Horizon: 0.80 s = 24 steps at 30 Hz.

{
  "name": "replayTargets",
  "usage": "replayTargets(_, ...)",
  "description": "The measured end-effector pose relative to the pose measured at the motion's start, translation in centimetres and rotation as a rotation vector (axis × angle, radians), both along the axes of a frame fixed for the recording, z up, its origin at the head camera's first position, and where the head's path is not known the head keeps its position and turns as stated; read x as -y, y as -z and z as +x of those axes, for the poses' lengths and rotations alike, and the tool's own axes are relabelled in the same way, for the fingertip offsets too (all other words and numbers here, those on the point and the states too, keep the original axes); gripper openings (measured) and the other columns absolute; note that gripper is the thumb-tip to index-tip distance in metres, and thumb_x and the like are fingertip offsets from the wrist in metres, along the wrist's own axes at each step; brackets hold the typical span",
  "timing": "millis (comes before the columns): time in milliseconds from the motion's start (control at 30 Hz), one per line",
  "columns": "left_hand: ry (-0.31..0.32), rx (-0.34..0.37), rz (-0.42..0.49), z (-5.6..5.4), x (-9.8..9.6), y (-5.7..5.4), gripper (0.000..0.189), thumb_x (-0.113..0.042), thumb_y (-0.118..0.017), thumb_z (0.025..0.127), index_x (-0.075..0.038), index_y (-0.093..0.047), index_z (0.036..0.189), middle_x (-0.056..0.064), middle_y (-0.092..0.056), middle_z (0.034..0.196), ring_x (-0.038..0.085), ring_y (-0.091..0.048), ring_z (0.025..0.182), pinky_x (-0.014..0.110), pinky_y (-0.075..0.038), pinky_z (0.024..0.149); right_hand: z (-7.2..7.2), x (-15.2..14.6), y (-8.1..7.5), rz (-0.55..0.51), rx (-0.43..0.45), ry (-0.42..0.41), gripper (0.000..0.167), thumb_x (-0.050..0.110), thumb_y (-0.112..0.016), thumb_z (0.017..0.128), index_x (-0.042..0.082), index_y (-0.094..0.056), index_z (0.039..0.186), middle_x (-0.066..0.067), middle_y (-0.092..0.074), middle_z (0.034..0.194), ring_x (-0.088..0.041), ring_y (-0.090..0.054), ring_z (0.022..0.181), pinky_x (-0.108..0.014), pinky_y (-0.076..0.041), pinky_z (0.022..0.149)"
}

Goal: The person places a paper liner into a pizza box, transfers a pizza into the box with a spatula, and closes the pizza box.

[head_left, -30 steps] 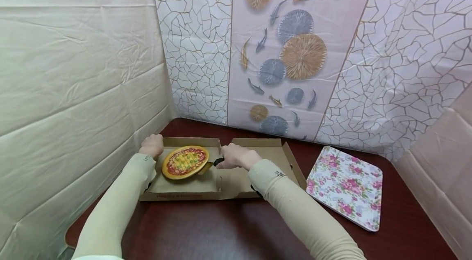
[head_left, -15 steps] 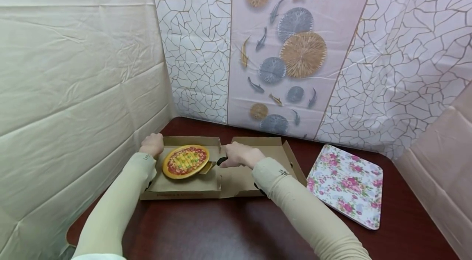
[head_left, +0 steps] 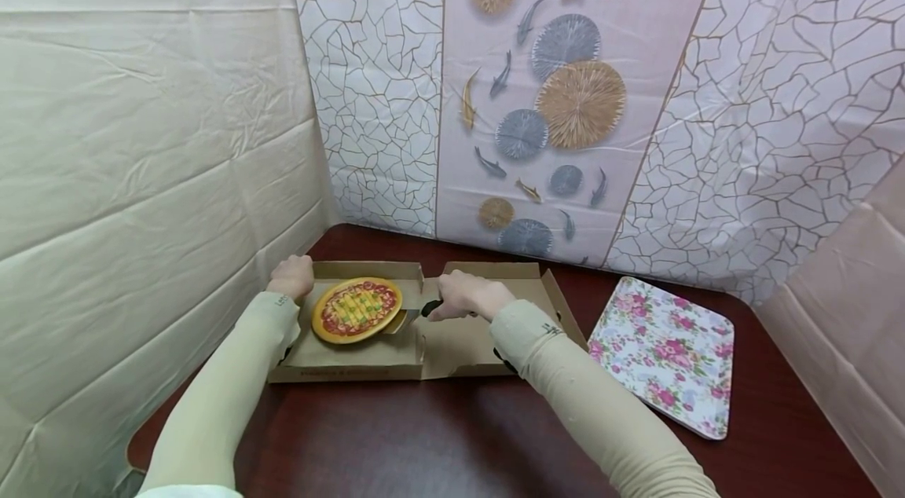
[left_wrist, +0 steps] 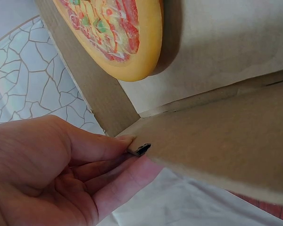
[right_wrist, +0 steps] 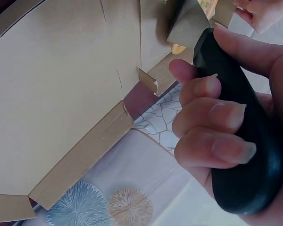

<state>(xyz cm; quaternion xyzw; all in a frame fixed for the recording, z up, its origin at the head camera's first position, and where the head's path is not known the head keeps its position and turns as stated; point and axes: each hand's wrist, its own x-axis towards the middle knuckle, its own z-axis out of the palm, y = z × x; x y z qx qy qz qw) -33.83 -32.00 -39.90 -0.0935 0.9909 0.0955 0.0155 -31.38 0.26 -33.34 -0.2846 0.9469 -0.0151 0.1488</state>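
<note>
A round toy-like pizza (head_left: 357,309) with a yellow crust rests in the left half of an opened cardboard pizza box (head_left: 346,375). My left hand (head_left: 292,278) pinches the box's left side wall (left_wrist: 212,136) between thumb and fingers at its top edge. In my right hand (head_left: 468,297) is a pizza server, its black handle (right_wrist: 247,188) wrapped by the curled fingers. The server's flat metal blade (right_wrist: 191,28) points left toward the pizza. Its front part is hidden at the pizza's right edge, in the head view.
The box lid (head_left: 459,345) lies folded open to the right, partly under my right arm. Farther right on the dark red table (head_left: 396,435) is a flower-patterned tray (head_left: 665,357). Patterned cloth (head_left: 382,89) hangs behind the table, with pale cloth at both sides.
My right hand has shifted slightly to the right with the pizza server, and more of the blade shows beside the pizza. The pizza and my left hand stay in place.
</note>
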Motion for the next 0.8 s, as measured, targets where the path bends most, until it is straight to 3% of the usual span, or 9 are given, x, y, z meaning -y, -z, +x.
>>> replayTargets(433,-0.004,-0.008,0.0,-0.14,0.06,0.09,0.027,-0.001,-0.042,0.094,0.007,-0.061,0.112,0.031,-0.063,0.112,0.046,-0.063,0.101,0.054,-0.054,0.078,0.08,-0.17,0.02,-0.007,0.009,0.018,0.031,0.04,-0.068,0.088,0.01,-0.061,0.083,-0.003,-0.06,0.076,-0.028,-0.071,0.081,-0.025,-0.045,0.047)
replayTargets(667,-0.006,-0.01,-0.002,-0.04,0.0,0.14,0.028,-0.001,-0.041,0.095,0.007,-0.061,0.112,0.031,-0.062,0.112,0.047,-0.062,0.102,0.055,-0.053,0.08,-0.06,-0.25,0.25,0.01,-0.005,0.009,0.032,0.042,-0.068,0.088,0.01,-0.062,0.084,-0.003,-0.061,0.072,-0.017,-0.061,0.06,-0.026,-0.045,0.048)
replayTargets(800,-0.012,-0.009,-0.005,-0.07,-0.1,0.18,0.028,-0.001,-0.041,0.095,0.007,-0.06,0.113,0.032,-0.062,0.114,0.048,-0.061,0.104,0.055,-0.053,0.081,-0.15,-0.37,0.42,0.012,-0.003,0.011,0.032,0.041,-0.067,0.088,0.01,-0.062,0.083,-0.003,-0.062,0.071,-0.019,-0.063,0.062,-0.026,-0.045,0.048)
